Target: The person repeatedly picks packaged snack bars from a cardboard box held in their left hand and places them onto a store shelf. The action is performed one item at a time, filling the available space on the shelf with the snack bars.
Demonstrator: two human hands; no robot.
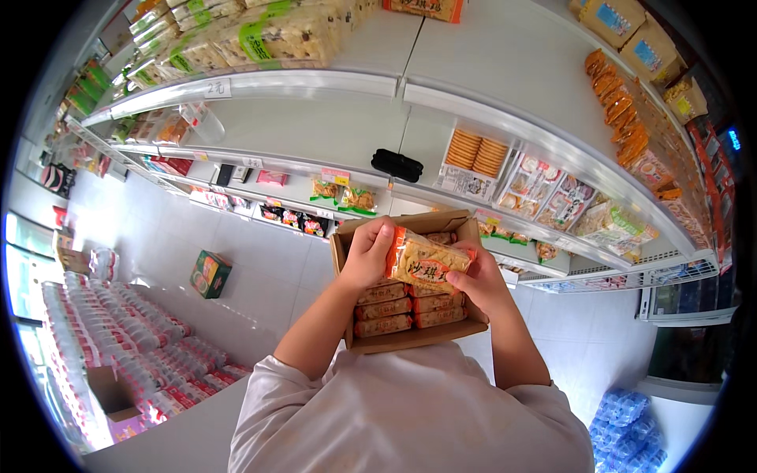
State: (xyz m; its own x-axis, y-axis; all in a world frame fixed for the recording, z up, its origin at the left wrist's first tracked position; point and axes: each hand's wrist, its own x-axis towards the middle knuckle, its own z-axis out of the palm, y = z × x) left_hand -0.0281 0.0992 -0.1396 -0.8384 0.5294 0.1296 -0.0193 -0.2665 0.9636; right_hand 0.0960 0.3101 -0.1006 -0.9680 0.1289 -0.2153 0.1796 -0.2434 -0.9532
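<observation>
Between my two hands is a wrapped snack cake point(430, 264), pale yellow in a clear wrapper with orange ends. My left hand point(369, 254) pinches its left end. My right hand point(481, 282) grips the right end, thumb lying over the wrapper's front. Directly below sits an open cardboard box point(371, 344) close to my body, holding rows of similar wrapped cakes point(383, 308). The hands and the held cake hide part of the box's contents. What supports the box is hidden.
Ahead stand white shelves point(315, 118) with packaged cakes point(260, 39), biscuits point(477, 154) and a black folded item point(397, 165). A green box point(210, 274) lies on the floor at left. Stacked bottles point(118, 331) fill the lower left; blue bottle packs point(627, 432) stand lower right.
</observation>
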